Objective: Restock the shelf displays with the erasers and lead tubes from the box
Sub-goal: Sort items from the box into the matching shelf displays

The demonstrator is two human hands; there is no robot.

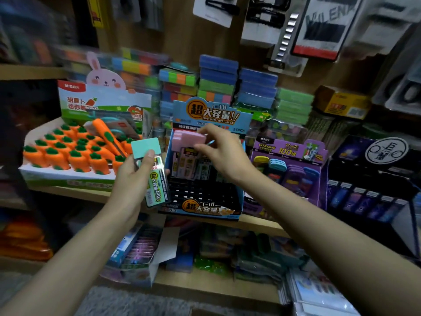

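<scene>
My left hand grips a lead tube with a mint-green cap, held upright just left of the blue lead display box on the shelf. My right hand pinches a lead tube with a pink cap by its cap, over the back row of the display. Several lead tubes stand in that back row. The front rows of the black slotted insert are open holes.
A tray of orange carrot erasers with a rabbit header sits to the left. A purple lead display stands to the right, dark boxes beyond it. Stacked sticky notes fill the back. An open box lies on the lower shelf.
</scene>
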